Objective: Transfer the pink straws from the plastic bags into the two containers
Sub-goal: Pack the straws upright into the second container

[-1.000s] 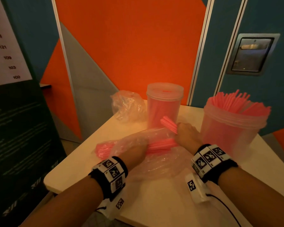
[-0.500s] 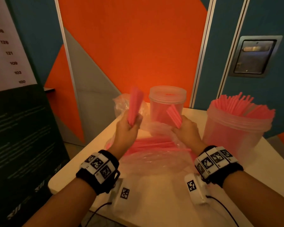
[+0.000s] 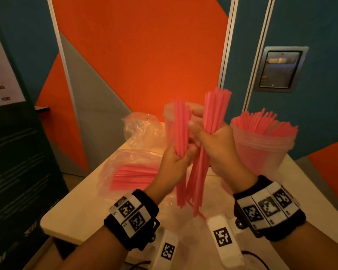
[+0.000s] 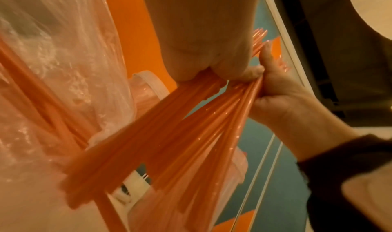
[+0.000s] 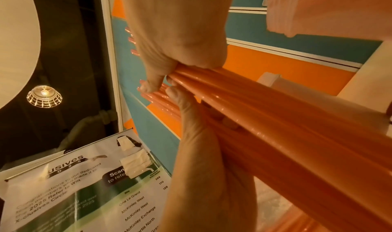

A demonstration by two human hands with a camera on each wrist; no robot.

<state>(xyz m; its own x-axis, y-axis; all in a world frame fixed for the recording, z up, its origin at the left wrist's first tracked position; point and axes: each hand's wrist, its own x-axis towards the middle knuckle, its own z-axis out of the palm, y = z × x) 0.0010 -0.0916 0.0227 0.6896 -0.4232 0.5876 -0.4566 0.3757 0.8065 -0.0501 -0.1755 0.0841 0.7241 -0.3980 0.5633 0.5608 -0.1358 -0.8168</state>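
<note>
Left hand: fingers curled round a bundle of straws, gripped near mid-length, long axis upright, lower ends hanging toward the bench. Right hand: fingers wrapped round a second, fuller bundle, also upright with a slight rightward lean at the top, lower ends splayed below the fist. The two hands sit just beside each other, knuckles touching or nearly so; the wrist views show the bundles crossing at the grip. Open tub: stands on the bench to the right of the right hand, near it, already stocked with straws standing on end and fanned out above the rim. Lidded tub: behind the left hand, largely hidden by the straws; lid appears on. Bag: lies on the bench to the left of and below the left hand, more straws inside lying flat, long axis running left to right. Empty bag: crumpled at the far edge. Judgement: the right hand is the nearer to the open tub, and both bundles already stand parallel to the straws in it, so a sideways carry rightward and a straight lowering should suffice.
</note>
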